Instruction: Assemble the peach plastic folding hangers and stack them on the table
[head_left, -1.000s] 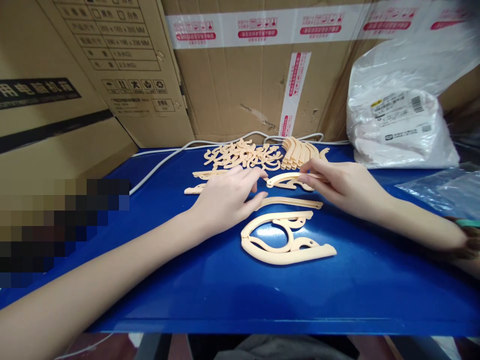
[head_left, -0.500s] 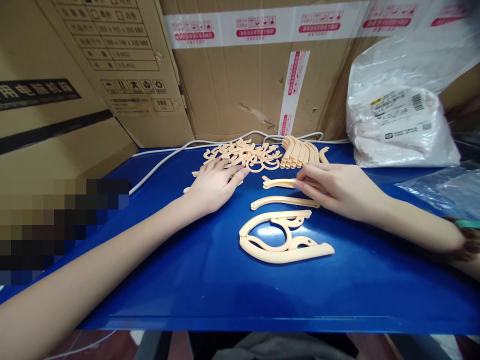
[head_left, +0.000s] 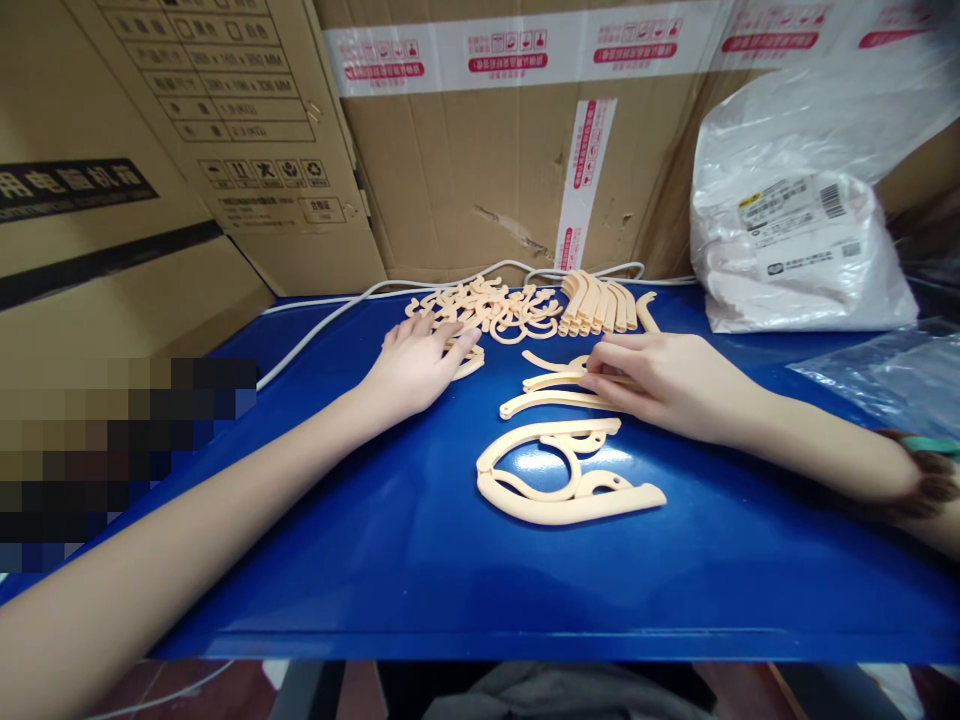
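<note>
My right hand (head_left: 652,382) pinches a cream plastic folding-hanger arm (head_left: 553,381) by its right part, low over the table. Just in front lies a second hanger arm (head_left: 551,401), its right end hidden by my fingers. Behind them a thin curved piece (head_left: 546,361) runs under my fingertips. My left hand (head_left: 418,362) lies palm down, fingers spread, over other cream pieces; a curved piece (head_left: 470,366) shows beside its thumb. Nearer me rests a joined folding hanger (head_left: 559,513), its two arms pointing right with curved links between them.
Small curved pieces (head_left: 491,305) lie heaped at the back, beside a stack of hanger arms (head_left: 596,305). A single arm (head_left: 646,311) stands apart at their right. White cables (head_left: 322,322) run behind. Cardboard boxes (head_left: 465,180) and a plastic bag (head_left: 799,250) border the blue table (head_left: 450,590).
My right hand has brought its hanger arm nearer me, close to the second arm, and the thin curved piece now shows behind it. My left hand has shifted slightly left.
</note>
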